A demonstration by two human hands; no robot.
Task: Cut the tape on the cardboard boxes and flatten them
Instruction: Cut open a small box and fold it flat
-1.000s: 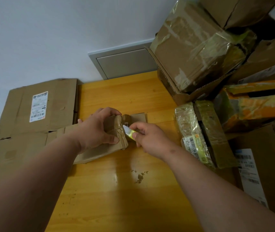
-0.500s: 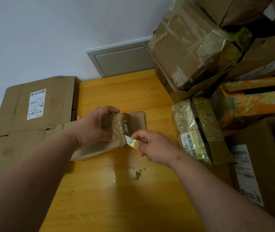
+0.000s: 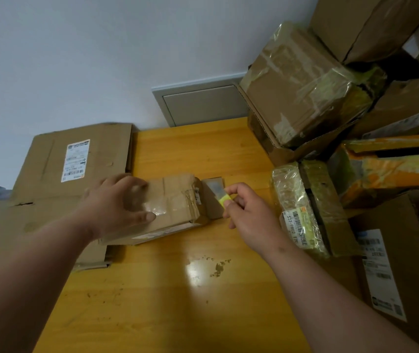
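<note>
The left hand (image 3: 116,202) rests on the taped box (image 3: 170,207) on the tabletop (image 3: 178,301), while the right hand (image 3: 248,212) pinches a yellow cutter (image 3: 222,196) just beside the box's end.

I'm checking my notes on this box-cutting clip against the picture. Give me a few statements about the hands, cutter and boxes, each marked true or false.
1. The right hand pinches a small yellow cutter. True.
2. The left hand holds the cutter. False: it rests on the small taped box, fingers spread over the top.
3. The small taped box lies on a wooden table. True.
4. The flattened cardboard lies to the right of the table. False: it lies at the left; unflattened boxes are piled at the right.
5. The cutter's blade is buried in the tape. False: it sits just off the box's right end.
</note>
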